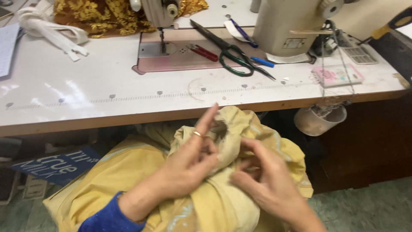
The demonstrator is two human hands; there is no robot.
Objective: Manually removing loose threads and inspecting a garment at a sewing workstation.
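Stretching beyond both hands, a white worktop (86, 99) carries scissors (234, 56); left grip (189, 163) and right grip (266, 180) pinch bunched yellow cloth (223, 197), its length running toward the worktop.

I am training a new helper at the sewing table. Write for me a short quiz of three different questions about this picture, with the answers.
1. True or false: the scissors lie on the table, not in a hand.
2. Multiple choice: what do both hands work on? A) the white zipper B) the yellow cloth C) the blue pen
3. Fill in: the ring sits on a finger of the ___ hand.

Key
1. True. They rest beside the sewing machine.
2. B. The left hand and the right hand pinch the bunched cloth in the lap, below the table edge.
3. Left.
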